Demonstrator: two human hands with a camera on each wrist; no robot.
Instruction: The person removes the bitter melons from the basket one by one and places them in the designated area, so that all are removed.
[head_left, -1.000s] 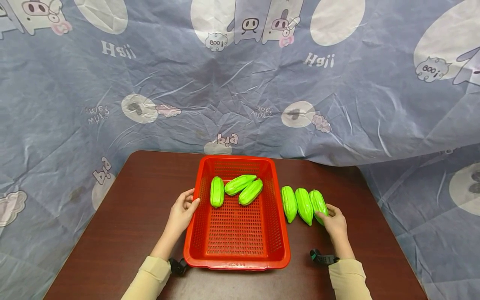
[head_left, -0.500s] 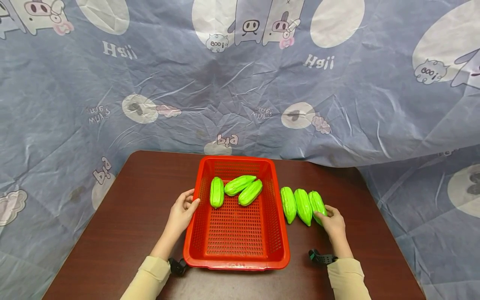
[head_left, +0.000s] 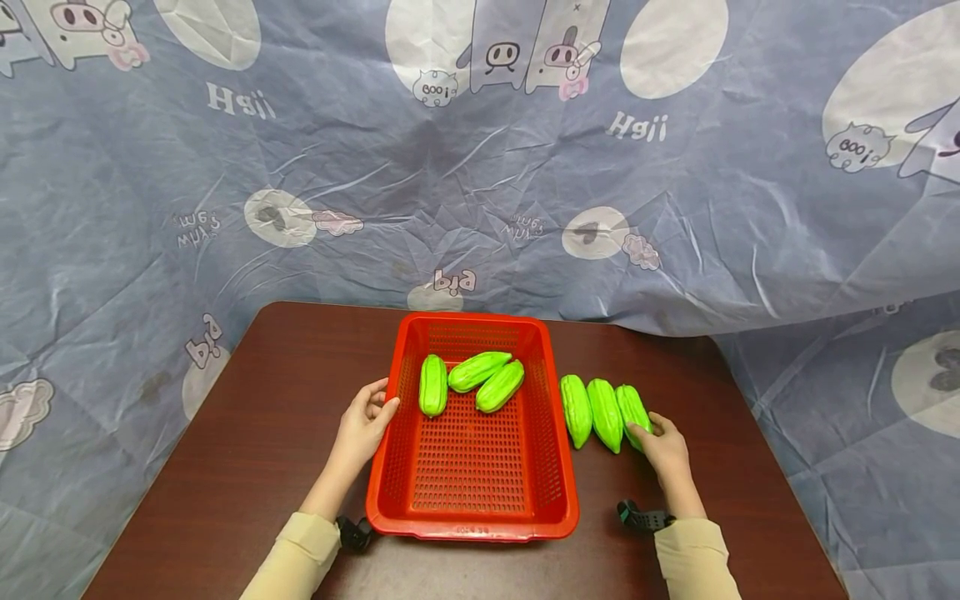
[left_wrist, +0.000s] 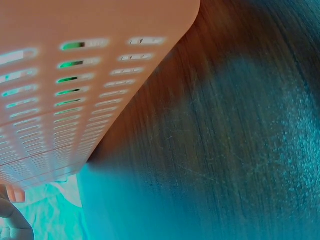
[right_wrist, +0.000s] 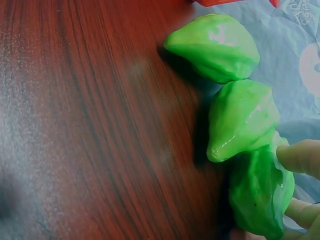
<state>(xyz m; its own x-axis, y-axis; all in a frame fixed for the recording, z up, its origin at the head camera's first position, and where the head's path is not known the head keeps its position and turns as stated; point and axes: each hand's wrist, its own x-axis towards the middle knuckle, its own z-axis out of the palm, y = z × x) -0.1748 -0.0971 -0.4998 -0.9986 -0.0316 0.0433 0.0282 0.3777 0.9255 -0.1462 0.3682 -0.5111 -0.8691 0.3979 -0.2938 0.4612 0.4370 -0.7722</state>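
In the head view a red perforated plastic basket (head_left: 472, 475) lies in the middle of the table. My left hand (head_left: 367, 421) holds its left rim, thumb at the edge and fingers against the outer side. Inside, toward the far end, rest three green ridged gourds (head_left: 432, 386). Three more stand in a row right of the basket: a left gourd (head_left: 576, 411), a middle gourd (head_left: 604, 414) and a right gourd (head_left: 632, 408). My right hand (head_left: 667, 446) grips the right gourd between thumb and fingers; the right wrist view shows this gourd (right_wrist: 260, 195) against the middle one.
The dark brown wooden table (head_left: 247, 467) stands before a grey-blue cartoon-print cloth (head_left: 465, 183), which hangs behind it and down the sides. A black strap (head_left: 641, 517) is on the right wrist, and a black device (head_left: 354, 533) on the left.
The right hand and the row of three gourds outside have shifted slightly left, toward the basket. The left hand and the basket have stayed almost in place.
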